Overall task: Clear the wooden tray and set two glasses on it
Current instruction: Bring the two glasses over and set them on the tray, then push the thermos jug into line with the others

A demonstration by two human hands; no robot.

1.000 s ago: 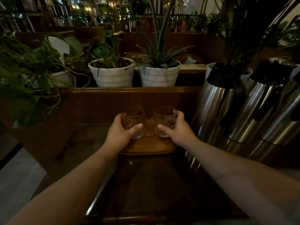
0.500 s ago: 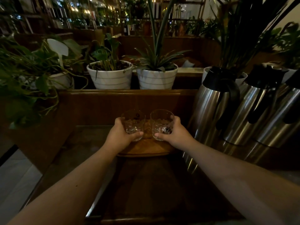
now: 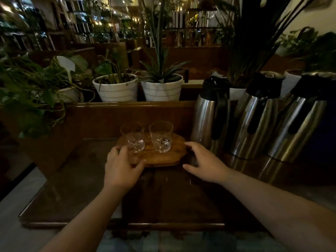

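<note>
Two clear patterned glasses stand upright side by side on the round wooden tray (image 3: 169,158): the left glass (image 3: 133,137) and the right glass (image 3: 161,136). My left hand (image 3: 121,170) hovers just in front of the left glass with fingers spread, holding nothing; its fingertips are close to the glass base. My right hand (image 3: 203,163) is at the tray's right edge, fingers apart, apart from the right glass and empty.
Three steel thermos jugs (image 3: 211,113) stand close on the right of the tray. A raised wooden ledge (image 3: 127,106) runs behind it, with white striped plant pots (image 3: 116,90) and trailing leaves (image 3: 31,95) at the left. The dark glossy tabletop (image 3: 163,197) extends toward me.
Both hands have let go of the glasses and drawn back toward me. The glasses now stand on the tray on their own.
</note>
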